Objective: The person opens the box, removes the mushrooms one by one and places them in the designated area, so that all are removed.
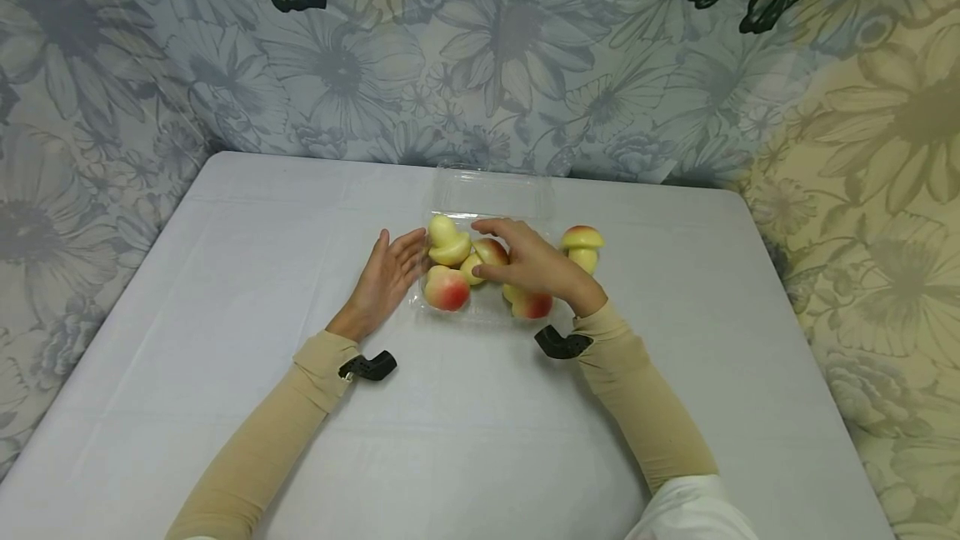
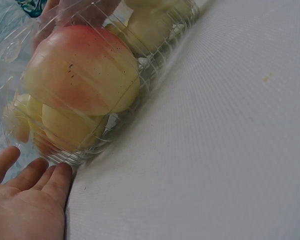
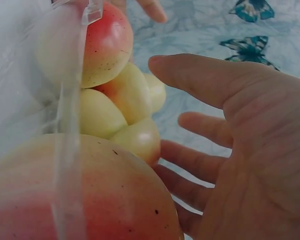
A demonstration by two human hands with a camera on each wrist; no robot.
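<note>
A clear plastic clamshell box [image 1: 491, 197] stands on the table with its lid folded back. In it lie several toy mushrooms, yellow with red-blushed caps, among them a front-left one [image 1: 447, 288], a back-left one [image 1: 448, 240] and a front-right one [image 1: 531, 304]. My left hand [image 1: 382, 282] is at the box's left side, palm toward it, fingertips [image 2: 60, 175] right at the ridged wall. Over the box, my right hand [image 1: 534, 263] spreads thumb and fingers apart above the mushrooms, its fingers [image 3: 192, 160] close by the middle ones [image 3: 135, 140]. Nothing is gripped.
Another mushroom [image 1: 582, 247] stands upright on the white-covered table [image 1: 315, 215], just right of the box. Black wrist cameras [image 1: 562, 343] sit on both sleeves. Flower-patterned cloth [image 1: 517, 48] with butterflies hangs behind the table.
</note>
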